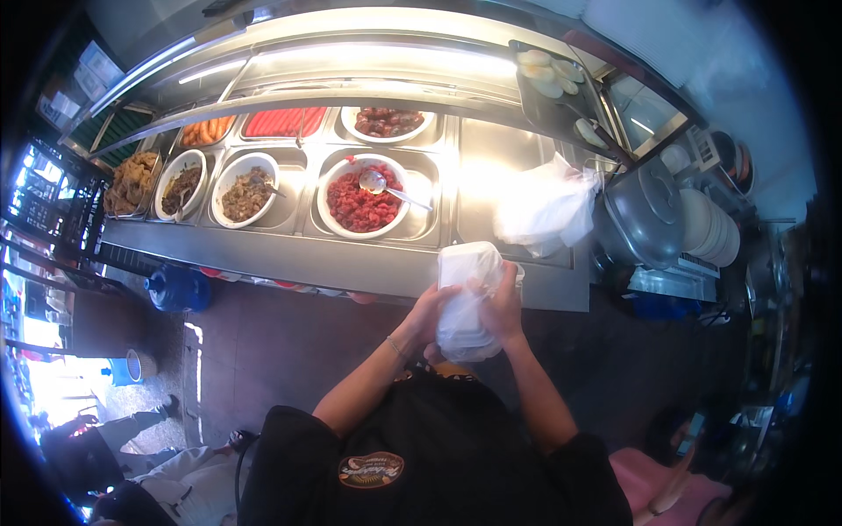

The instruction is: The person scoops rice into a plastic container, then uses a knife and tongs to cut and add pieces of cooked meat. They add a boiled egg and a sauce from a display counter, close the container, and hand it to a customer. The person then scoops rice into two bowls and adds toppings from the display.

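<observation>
Between my two hands is a white food container in a thin clear plastic bag (466, 296), held in front of my body near the counter's front edge. My left hand (427, 312) grips its left side, and my right hand (502, 306) grips its right side. Just beyond, a white plastic bag (546, 207) rests on the steel counter, its contents hidden. To the left of it stands a white bowl (323, 209) of red chopped meat (358, 207) with a metal spoon (401, 195) lying in it.
More bowls of cooked food (245, 197) and trays of red sausages (284, 123) line the steel counter (276, 256). A tray of eggs (559, 98) sits up right. A grey lidded pot (641, 210) and stacked plates (710, 227) stand right. People sit behind on both sides.
</observation>
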Demonstrator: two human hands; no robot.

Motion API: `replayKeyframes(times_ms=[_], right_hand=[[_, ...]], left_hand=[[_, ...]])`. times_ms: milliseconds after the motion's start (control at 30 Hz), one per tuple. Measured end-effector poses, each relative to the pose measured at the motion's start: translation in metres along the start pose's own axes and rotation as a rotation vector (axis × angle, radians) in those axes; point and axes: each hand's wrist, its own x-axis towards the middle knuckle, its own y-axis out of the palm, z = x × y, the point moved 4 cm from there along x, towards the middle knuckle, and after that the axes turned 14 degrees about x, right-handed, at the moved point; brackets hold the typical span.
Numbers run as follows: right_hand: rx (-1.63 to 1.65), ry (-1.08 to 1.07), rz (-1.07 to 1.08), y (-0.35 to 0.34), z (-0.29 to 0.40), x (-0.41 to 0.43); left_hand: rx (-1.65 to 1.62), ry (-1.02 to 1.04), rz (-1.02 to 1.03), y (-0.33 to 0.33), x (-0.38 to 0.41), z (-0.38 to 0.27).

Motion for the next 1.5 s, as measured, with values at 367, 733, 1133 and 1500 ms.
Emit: replayKeyframes(times_ms=[367, 733, 1133, 1500], right_hand=[[-0.439, 0.071, 0.179, -0.069, 0.078, 0.041], [-0.365, -1.190, 0.442, -0.015, 0.100, 0.022], [-0.534, -0.985, 0.655, 0.013, 0.076, -0.011], [0.290, -0.039, 0.771, 0.011, 0.085, 0.060]], left_hand=[[0.236, 0.010, -0.129, -0.034, 0.012, -0.014], [0.207, 0.051, -0.216, -0.025, 0.012, -0.053], [0.201, 0.108, -0.287, -0.033, 0.018, -0.066], [0.374, 0.169, -0.451, -0.055, 0.024, -0.044]])
